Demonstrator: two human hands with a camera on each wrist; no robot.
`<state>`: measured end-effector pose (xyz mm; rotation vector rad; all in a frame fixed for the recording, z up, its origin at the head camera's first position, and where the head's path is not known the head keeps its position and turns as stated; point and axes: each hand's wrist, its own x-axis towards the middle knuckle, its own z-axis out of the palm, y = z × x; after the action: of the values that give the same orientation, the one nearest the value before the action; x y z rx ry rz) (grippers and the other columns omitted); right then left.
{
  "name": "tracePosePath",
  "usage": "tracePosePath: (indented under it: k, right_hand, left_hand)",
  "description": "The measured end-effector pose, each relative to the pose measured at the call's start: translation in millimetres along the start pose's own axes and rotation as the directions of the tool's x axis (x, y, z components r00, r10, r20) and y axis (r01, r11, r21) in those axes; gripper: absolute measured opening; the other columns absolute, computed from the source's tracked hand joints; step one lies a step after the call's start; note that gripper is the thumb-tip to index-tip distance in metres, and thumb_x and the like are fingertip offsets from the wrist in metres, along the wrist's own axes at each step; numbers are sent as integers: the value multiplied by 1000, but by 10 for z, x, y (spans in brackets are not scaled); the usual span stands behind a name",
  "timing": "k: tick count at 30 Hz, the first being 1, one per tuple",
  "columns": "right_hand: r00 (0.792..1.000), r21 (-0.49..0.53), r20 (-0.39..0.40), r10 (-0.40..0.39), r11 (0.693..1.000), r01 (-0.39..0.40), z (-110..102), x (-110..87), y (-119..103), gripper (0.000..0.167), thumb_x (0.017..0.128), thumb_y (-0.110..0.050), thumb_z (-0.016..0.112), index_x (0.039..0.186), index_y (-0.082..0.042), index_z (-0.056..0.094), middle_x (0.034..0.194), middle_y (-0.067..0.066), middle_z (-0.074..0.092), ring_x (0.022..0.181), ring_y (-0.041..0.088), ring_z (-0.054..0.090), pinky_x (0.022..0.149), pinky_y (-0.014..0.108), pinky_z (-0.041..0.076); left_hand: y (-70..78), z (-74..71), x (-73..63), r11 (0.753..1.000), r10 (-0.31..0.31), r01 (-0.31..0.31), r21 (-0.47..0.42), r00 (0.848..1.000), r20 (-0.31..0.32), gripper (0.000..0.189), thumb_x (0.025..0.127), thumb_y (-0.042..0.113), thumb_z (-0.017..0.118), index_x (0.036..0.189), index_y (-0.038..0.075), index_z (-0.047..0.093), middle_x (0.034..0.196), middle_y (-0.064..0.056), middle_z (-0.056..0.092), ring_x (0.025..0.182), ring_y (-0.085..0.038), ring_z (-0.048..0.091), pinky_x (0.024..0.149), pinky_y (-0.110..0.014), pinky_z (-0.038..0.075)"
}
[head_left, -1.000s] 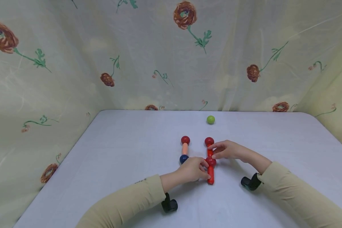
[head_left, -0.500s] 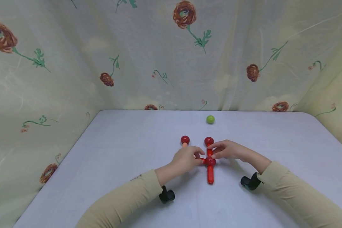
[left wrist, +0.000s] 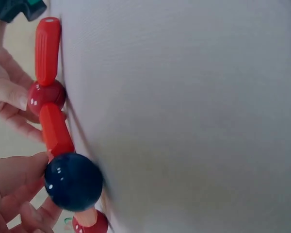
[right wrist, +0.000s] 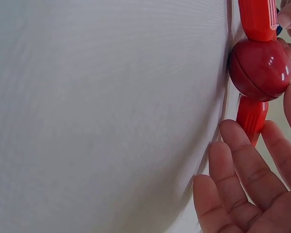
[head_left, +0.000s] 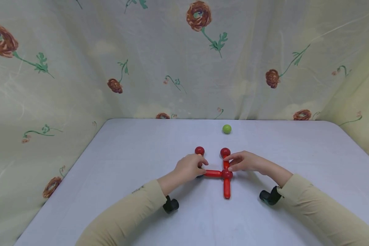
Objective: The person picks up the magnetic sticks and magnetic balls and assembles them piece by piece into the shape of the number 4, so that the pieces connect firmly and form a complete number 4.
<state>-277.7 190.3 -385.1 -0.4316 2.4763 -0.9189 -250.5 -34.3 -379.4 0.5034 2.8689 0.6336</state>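
Observation:
A figure of balls and rods lies on the table. In the head view a red ball (head_left: 227,174) joins a front red rod (head_left: 227,189), a left red rod (head_left: 213,173) and a back one ending in another red ball (head_left: 225,152). My right hand (head_left: 246,162) touches the joining ball with its thumb, fingers extended beside the back rod. My left hand (head_left: 189,167) is at the dark blue ball (left wrist: 73,181); its thumb lies right at the ball's edge, other fingers loosely bent beside it. A peach rod (left wrist: 86,217) links this ball to a far red ball (head_left: 199,150).
A small green ball (head_left: 226,128) sits near the back of the white-covered table (head_left: 141,147). Flowered cloth (head_left: 147,51) hangs behind and at the sides. Each wrist carries a black camera, the left camera (head_left: 171,205) low over the table.
My left hand has moved left and back, from the front red rod along the left red rod to the dark blue ball. My right hand stays in place.

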Motion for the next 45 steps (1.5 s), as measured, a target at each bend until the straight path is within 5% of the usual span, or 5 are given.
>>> tracePosePath:
  k: [21,29,45]
  right_hand:
    - [1000,7,10,8,1000,-8,2,38,-34,46,83,-21,66,125,-7,55,113,15,57,104,27,50,81,38,47]
    - [1000,-24,2,-10,1000,10,-194,76,-145,46,84,-20,65,126,-4,54,112,17,59,97,24,55,79,38,49]
    - [972,-80,-231,-32,997,13,-704,459,-199,46,89,-19,59,129,0,47,120,25,53,107,37,52,90,51,43]
  left_hand:
    - [-233,-8,-25,989,-86,94,-110,993,76,32,76,26,74,108,20,68,100,-1,63,81,-13,50,67,-26,42]
    - [-254,-4,-20,988,-94,104,-117,992,86,34,76,26,74,109,20,67,99,-1,63,80,-13,50,66,-26,41]
    - [-199,-7,-17,990,-87,96,-100,992,88,34,77,26,74,109,21,67,101,1,64,80,-11,50,67,-23,42]
